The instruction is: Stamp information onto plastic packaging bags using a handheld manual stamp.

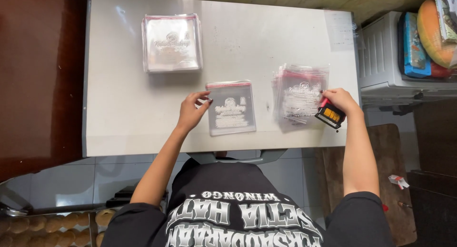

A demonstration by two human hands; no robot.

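White table, clear printed bags

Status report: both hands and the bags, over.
Left hand fingertips on single printed bag. Right hand grips stamp beside loose bag pile. Nothing obstructing.

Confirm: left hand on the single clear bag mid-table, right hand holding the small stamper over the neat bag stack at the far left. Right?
Not quite. The head view shows the right hand holding the small stamper beside the loose bag pile at the right, not over the neat bag stack. The left hand does touch the single clear bag.
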